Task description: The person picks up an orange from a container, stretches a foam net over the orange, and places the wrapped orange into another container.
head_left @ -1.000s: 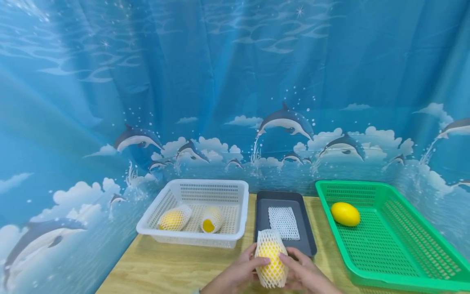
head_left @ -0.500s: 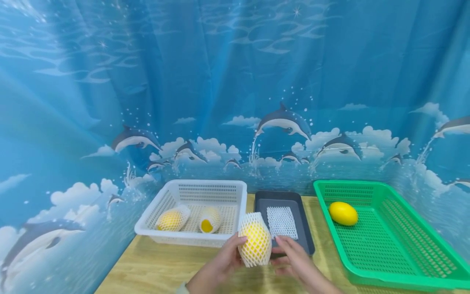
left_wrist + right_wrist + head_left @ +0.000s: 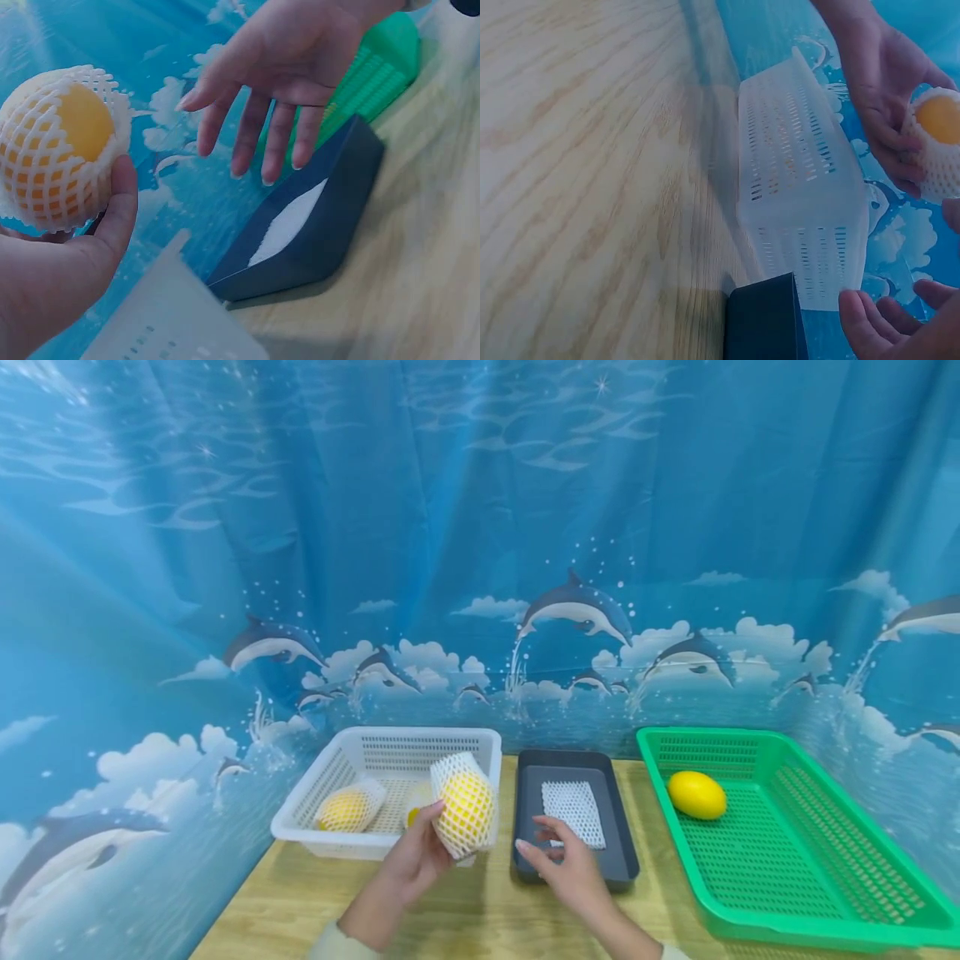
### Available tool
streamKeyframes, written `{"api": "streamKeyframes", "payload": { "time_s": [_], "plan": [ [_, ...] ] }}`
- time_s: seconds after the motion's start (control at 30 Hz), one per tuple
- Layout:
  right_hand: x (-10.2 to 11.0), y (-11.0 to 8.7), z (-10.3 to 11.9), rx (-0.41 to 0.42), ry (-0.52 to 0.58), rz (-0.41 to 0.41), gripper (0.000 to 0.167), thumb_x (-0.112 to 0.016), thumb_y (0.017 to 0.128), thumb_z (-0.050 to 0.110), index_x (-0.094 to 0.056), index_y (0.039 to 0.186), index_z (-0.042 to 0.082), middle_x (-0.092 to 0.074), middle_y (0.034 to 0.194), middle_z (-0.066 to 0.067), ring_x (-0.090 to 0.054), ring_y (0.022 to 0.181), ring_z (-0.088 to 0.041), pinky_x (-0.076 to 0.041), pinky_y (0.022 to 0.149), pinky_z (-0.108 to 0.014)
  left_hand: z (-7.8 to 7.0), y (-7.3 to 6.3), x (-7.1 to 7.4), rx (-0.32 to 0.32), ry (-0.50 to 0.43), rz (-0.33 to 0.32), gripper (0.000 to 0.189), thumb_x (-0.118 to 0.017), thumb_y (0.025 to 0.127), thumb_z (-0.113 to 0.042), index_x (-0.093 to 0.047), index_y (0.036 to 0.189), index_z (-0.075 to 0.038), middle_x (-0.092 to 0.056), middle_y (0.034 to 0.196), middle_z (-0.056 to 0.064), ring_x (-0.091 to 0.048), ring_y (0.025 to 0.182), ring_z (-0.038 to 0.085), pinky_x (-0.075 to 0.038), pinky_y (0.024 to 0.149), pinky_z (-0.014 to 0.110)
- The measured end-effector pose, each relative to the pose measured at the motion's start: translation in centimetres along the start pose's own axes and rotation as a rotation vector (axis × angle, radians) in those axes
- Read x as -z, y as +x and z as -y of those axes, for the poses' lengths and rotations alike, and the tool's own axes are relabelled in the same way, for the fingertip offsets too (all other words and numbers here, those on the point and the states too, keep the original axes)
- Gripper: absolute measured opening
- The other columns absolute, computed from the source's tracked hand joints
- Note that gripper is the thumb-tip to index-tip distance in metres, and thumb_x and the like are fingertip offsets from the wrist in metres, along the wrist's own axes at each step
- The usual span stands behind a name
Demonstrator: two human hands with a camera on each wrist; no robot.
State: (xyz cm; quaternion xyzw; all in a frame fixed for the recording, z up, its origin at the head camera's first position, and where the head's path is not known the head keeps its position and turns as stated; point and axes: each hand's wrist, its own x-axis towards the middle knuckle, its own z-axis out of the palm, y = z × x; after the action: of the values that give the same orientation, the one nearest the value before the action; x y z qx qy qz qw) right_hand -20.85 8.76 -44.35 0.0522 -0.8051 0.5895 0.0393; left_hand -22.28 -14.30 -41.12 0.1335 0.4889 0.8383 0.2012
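In the head view my left hand grips a yellow oval fruit sleeved in a white foam net, held up at the white basket's right front corner. The left wrist view shows the thumb against the net and bare yellow skin of the fruit at one open end. My right hand, fingers spread and loosely bent, holds nothing above the dark grey tray. A flat white foam net lies in that tray. In the white basket lie a netted fruit and another netted fruit, mostly hidden.
To the right stands a green basket with one bare yellow fruit at its left side. Everything rests on a wooden table. A blue dolphin-print curtain hangs directly behind the containers and along the left.
Both hands held the netted fruit at first. The right hand has let go and stayed near the tray. My left hand has carried the fruit left and up to the white basket.
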Motion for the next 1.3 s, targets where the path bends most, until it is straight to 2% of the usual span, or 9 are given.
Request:
{"api": "streamKeyframes", "payload": {
  "time_s": [0.17, 0.27, 0.47, 0.63, 0.8, 0.93, 1.07, 1.2, 1.3],
  "plan": [
    [-0.9, 0.4, 0.0, 0.121, -0.132, -0.035, 0.056, -0.075, 0.083, 0.040, -0.059, 0.127, 0.008, -0.064, 0.117, -0.017, -0.066, 0.093, -0.027, -0.058, 0.068, -0.031, -1.5, 0.1, 1.0, -0.004, -0.062, -0.077, 0.060, -0.029, 0.104, -0.036, -0.008, 0.154, -0.013, -0.058, 0.124, -0.001, -0.060, 0.111, 0.018, -0.050, 0.095, 0.036],
    [-1.4, 0.6, -0.1, 0.174, -0.172, -0.049, 0.057, -0.075, 0.083, 0.042, -0.060, 0.127, 0.009, -0.063, 0.118, -0.017, -0.065, 0.094, -0.028, -0.057, 0.070, -0.032, -2.2, 0.1, 1.7, -0.020, -0.068, -0.151, 0.060, -0.032, 0.103, -0.039, -0.009, 0.154, -0.016, -0.056, 0.124, 0.000, -0.060, 0.110, 0.019, -0.051, 0.093, 0.037],
    [-2.1, 1.1, -0.5, 0.267, -0.215, -0.086, 0.062, -0.073, 0.083, 0.046, -0.058, 0.129, 0.008, -0.060, 0.123, -0.014, -0.060, 0.102, -0.030, -0.055, 0.068, -0.025, -3.5, 0.2, 3.0, -0.066, -0.080, -0.261, 0.056, -0.034, 0.103, -0.041, -0.018, 0.152, -0.019, -0.053, 0.126, 0.003, -0.059, 0.108, 0.020, -0.052, 0.088, 0.036],
    [-2.6, 1.6, -0.9, 0.351, -0.264, -0.126, 0.062, -0.074, 0.083, 0.043, -0.058, 0.129, 0.005, -0.057, 0.128, -0.016, -0.058, 0.109, -0.035, -0.059, 0.072, -0.035, -4.4, 0.2, 4.0, -0.079, -0.123, -0.316, 0.052, -0.037, 0.102, -0.043, -0.024, 0.148, -0.022, -0.048, 0.129, 0.004, -0.056, 0.110, 0.020, -0.051, 0.089, 0.035],
    [-3.4, 2.3, -1.0, 0.414, -0.334, -0.131, 0.065, -0.073, 0.082, 0.047, -0.058, 0.130, 0.006, -0.056, 0.133, -0.013, -0.056, 0.117, -0.036, -0.053, 0.088, -0.052, -5.1, 0.2, 5.3, -0.082, -0.151, -0.361, 0.053, -0.041, 0.101, -0.047, -0.026, 0.144, -0.020, -0.050, 0.126, 0.002, -0.057, 0.109, 0.018, -0.050, 0.093, 0.035],
    [-4.0, 2.8, -0.8, 0.471, -0.351, -0.101, 0.064, -0.071, 0.084, 0.048, -0.057, 0.132, 0.007, -0.055, 0.134, -0.012, -0.054, 0.120, -0.035, -0.047, 0.096, -0.057, -5.6, 0.2, 6.4, -0.081, -0.127, -0.384, 0.059, -0.042, 0.100, -0.048, -0.020, 0.147, -0.020, -0.046, 0.129, 0.001, -0.058, 0.108, 0.015, -0.050, 0.094, 0.034],
    [-4.6, 3.4, -0.7, 0.533, -0.365, -0.081, 0.064, -0.072, 0.084, 0.045, -0.057, 0.131, 0.005, -0.056, 0.132, -0.016, -0.055, 0.119, -0.035, -0.047, 0.097, -0.054, -5.9, 0.2, 7.4, -0.054, -0.080, -0.419, 0.068, -0.041, 0.101, -0.048, -0.011, 0.153, -0.018, -0.034, 0.140, 0.004, -0.057, 0.106, 0.012, -0.047, 0.097, 0.033],
    [-4.9, 3.8, -0.5, 0.542, -0.399, -0.059, 0.065, -0.070, 0.084, 0.047, -0.058, 0.130, 0.003, -0.057, 0.132, -0.018, -0.056, 0.119, -0.036, -0.047, 0.097, -0.053, -6.0, 0.4, 8.4, -0.025, -0.018, -0.459, 0.071, -0.041, 0.101, -0.047, -0.007, 0.155, -0.016, -0.029, 0.146, 0.007, -0.057, 0.103, 0.009, -0.044, 0.101, 0.033],
    [-4.9, 3.9, -0.5, 0.523, -0.425, -0.045, 0.064, -0.070, 0.084, 0.048, -0.060, 0.128, 0.001, -0.058, 0.131, -0.020, -0.056, 0.119, -0.036, -0.047, 0.098, -0.053, -6.2, 0.6, 9.0, -0.018, 0.032, -0.498, 0.074, -0.045, 0.100, -0.047, -0.009, 0.155, -0.014, -0.033, 0.143, 0.008, -0.057, 0.103, 0.010, -0.040, 0.107, 0.038]
  ]
}}
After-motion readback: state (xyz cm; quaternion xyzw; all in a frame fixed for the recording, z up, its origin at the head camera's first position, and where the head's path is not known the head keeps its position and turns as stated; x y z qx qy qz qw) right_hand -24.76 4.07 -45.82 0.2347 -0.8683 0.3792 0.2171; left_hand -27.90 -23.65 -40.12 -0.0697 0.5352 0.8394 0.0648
